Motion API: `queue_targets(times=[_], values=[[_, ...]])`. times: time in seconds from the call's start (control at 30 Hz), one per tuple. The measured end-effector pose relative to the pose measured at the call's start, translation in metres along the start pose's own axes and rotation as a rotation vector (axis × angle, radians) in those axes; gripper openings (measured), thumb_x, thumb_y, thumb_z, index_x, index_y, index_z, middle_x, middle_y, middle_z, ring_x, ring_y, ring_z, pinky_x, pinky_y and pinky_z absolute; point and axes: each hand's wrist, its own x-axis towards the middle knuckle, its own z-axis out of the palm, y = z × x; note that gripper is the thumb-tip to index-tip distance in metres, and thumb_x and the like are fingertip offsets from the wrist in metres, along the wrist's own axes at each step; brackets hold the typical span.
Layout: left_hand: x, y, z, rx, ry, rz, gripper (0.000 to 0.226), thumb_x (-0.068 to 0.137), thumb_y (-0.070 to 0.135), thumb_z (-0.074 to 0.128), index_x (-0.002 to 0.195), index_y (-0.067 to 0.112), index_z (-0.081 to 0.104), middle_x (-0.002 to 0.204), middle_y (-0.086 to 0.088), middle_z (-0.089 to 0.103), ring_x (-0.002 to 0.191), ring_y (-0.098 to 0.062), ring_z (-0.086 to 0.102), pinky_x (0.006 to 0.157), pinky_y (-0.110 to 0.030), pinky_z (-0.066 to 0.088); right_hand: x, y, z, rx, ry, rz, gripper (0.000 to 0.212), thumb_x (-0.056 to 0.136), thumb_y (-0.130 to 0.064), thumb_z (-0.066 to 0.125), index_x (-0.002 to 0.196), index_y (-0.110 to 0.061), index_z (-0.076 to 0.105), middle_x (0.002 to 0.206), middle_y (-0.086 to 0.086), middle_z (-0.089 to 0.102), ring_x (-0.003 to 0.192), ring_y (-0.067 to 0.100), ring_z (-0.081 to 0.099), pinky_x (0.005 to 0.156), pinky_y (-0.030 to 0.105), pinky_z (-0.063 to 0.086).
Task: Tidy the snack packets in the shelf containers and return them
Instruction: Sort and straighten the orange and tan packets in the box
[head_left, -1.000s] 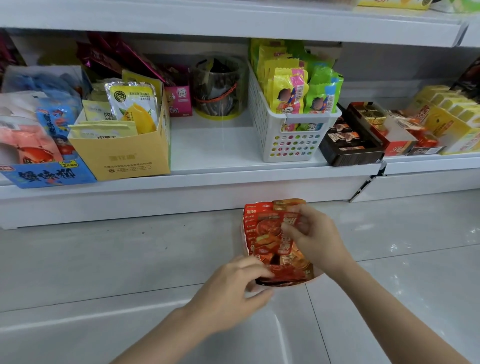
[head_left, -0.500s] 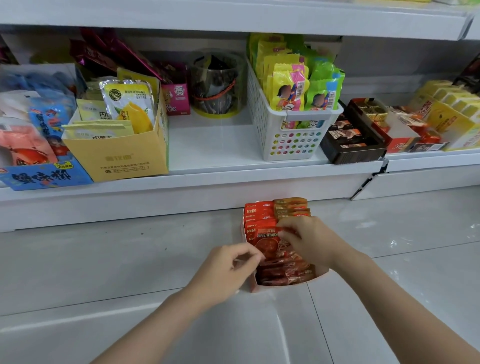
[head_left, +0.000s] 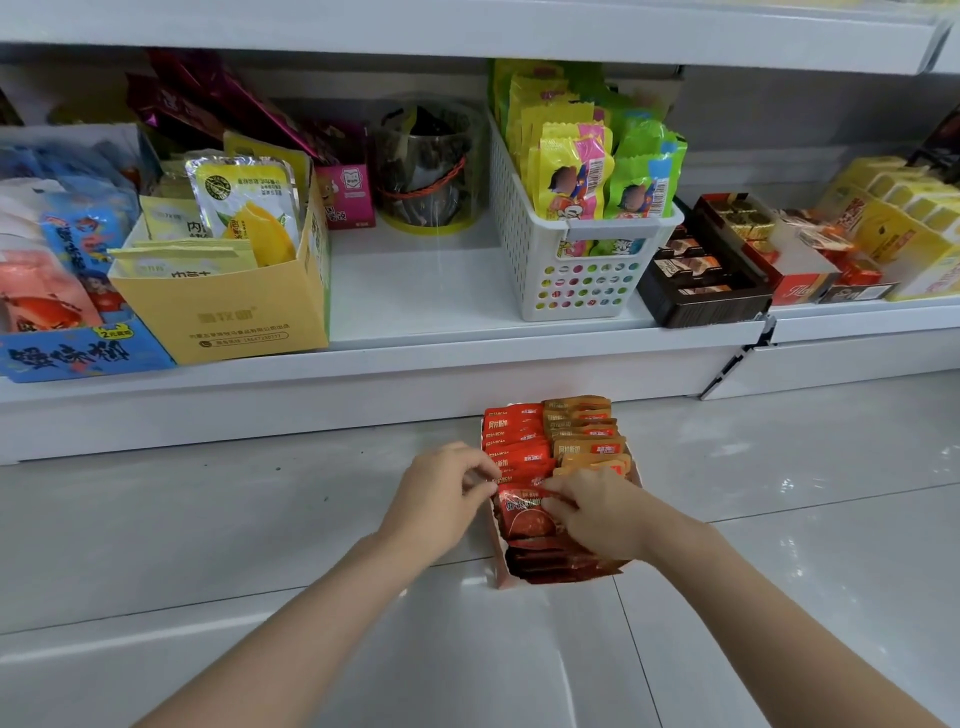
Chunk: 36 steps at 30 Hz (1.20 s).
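Observation:
A small open box (head_left: 497, 564) stands on the tiled floor in front of the bottom shelf. It holds red snack packets (head_left: 511, 428) in a left row and orange packets (head_left: 584, 418) in a right row, standing on edge. One red packet (head_left: 522, 514) sits upright near the middle of the box. My left hand (head_left: 441, 499) pinches its top left corner. My right hand (head_left: 597, 512) grips its right side with curled fingers. More dark red packets (head_left: 550, 564) lie flat at the near end.
On the shelf (head_left: 415, 291) a bare gap lies between a yellow carton (head_left: 234, 312) and a white perforated basket (head_left: 576, 260) of yellow and green packets. A clear tub (head_left: 426, 166) stands behind the gap. Dark and red boxes (head_left: 706, 275) sit to the right.
The red packets, bunched in my right hand a second ago, now stand in neat rows. Both hands have come together on one red packet nearer the box's middle.

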Motion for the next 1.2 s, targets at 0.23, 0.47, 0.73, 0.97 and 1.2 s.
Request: queue_targets(times=[0.23, 0.47, 0.73, 0.97, 1.2], values=[[0.004, 0.006, 0.002, 0.168, -0.047, 0.04, 0.02, 0.081, 0.03, 0.08, 0.098, 0.026, 0.069, 0.09, 0.013, 0.052, 0.08, -0.004, 0.05, 0.068, -0.015, 0.035, -0.028, 0.017, 0.001, 0.306, -0.034, -0.146, 0.03, 0.103, -0.032, 0.05, 0.126, -0.043, 0.065, 0.122, -0.029, 0.062, 0.117, -0.008, 0.051, 0.102, 0.018, 0.04], [0.001, 0.007, 0.009, 0.212, 0.029, 0.007, 0.013, 0.085, 0.032, 0.077, 0.083, 0.026, 0.066, 0.09, 0.011, 0.053, 0.086, -0.008, 0.053, 0.069, -0.019, 0.038, -0.041, 0.027, 0.003, 0.427, 0.049, -0.099, 0.027, 0.105, -0.033, 0.043, 0.115, -0.033, 0.068, 0.11, -0.019, 0.063, 0.109, -0.003, 0.052, 0.099, 0.027, 0.047], [0.01, 0.01, -0.002, -0.159, 0.12, 0.046, 0.014, 0.097, 0.021, 0.06, 0.085, 0.025, 0.055, 0.085, 0.007, 0.067, 0.08, -0.009, 0.063, 0.076, -0.034, 0.052, -0.032, 0.017, -0.007, 0.309, 0.297, -0.125, 0.02, 0.099, -0.026, 0.059, 0.107, -0.034, 0.076, 0.094, -0.027, 0.069, 0.086, -0.017, 0.058, 0.074, 0.004, 0.04], [0.026, 0.031, -0.041, -0.471, 0.217, -0.026, 0.017, 0.103, 0.03, 0.048, 0.087, 0.032, 0.043, 0.083, 0.001, 0.075, 0.08, -0.013, 0.073, 0.072, -0.045, 0.061, -0.013, 0.004, -0.013, 0.269, 0.172, 0.015, 0.027, 0.103, -0.036, 0.05, 0.107, -0.032, 0.076, 0.084, -0.014, 0.071, 0.078, 0.003, 0.065, 0.066, 0.014, 0.046], [0.019, 0.052, -0.068, -0.641, 0.248, -0.062, 0.015, 0.102, 0.029, 0.051, 0.09, 0.024, 0.045, 0.078, 0.004, 0.076, 0.073, -0.011, 0.074, 0.064, -0.036, 0.061, -0.047, -0.001, -0.038, 0.884, 0.481, -0.07, 0.024, 0.088, -0.048, 0.065, 0.104, -0.034, 0.075, 0.096, -0.015, 0.077, 0.093, 0.003, 0.072, 0.081, 0.019, 0.056]])
